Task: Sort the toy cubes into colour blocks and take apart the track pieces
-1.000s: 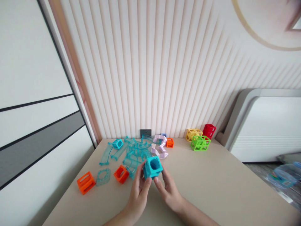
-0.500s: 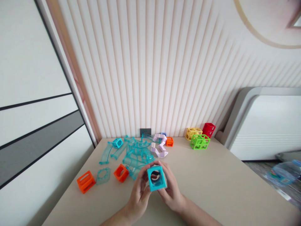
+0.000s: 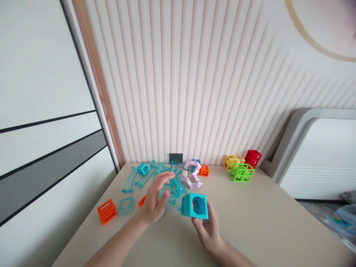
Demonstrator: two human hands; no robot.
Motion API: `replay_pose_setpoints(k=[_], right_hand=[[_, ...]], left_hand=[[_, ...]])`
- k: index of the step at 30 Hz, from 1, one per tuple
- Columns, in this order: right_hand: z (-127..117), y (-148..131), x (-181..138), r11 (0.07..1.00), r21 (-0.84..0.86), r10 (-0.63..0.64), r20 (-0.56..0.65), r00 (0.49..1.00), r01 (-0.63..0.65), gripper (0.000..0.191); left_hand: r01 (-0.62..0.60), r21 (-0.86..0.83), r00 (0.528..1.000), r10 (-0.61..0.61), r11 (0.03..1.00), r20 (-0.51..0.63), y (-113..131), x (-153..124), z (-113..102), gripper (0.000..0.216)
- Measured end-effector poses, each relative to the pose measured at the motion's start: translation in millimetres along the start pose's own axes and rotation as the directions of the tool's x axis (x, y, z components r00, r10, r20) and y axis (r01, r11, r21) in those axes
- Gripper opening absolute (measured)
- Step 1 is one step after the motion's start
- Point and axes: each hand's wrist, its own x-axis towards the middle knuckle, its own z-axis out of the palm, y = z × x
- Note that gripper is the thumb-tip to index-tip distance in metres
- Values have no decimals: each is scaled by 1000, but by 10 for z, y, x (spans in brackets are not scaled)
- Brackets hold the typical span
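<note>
Beige surface (image 3: pixel 250 215): right hand (image 3: pixel 210 231) pinches the teal cube (image 3: pixel 194 205), at 5 o'clock of the track pieces (image 3: pixel 174 183). Left hand (image 3: pixel 155 198) hovers spread over them, seemingly choosing; grasping one needs closing fingers.

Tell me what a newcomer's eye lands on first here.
The teal cube with a round hole, gripped in the right hand above the near middle of the table, stands out most. Just left of it, the left hand hovers open over a pile of clear track pieces. At the back right, a green cube, a yellow cube and a red cube cluster by the ribbed wall.
</note>
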Motion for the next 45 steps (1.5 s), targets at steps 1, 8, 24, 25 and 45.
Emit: replay_pose_setpoints(k=[1,8,24,25,45], right_hand=[[-1,-9,6,1000,-9,-19,0,1000,19,62],[-32,-266,149,990,80,-130,194,972,116,50],[-44,-280,169,988,51,-152,271,950,144,55],[-41,-280,167,988,56,-153,273,950,143,55],[-35,-288,169,991,68,-131,290,948,116,54]], left_hand=[[81,150,996,-76,985,-35,-114,138,-132,51],[419,556,900,-407,718,-153,-1107,648,-802,40],[500,671,831,-520,547,-196,-1572,504,-574,37],[504,664,834,-511,552,-208,-1570,502,-567,40],[600,392,800,-502,698,-330,-1362,527,-453,37]])
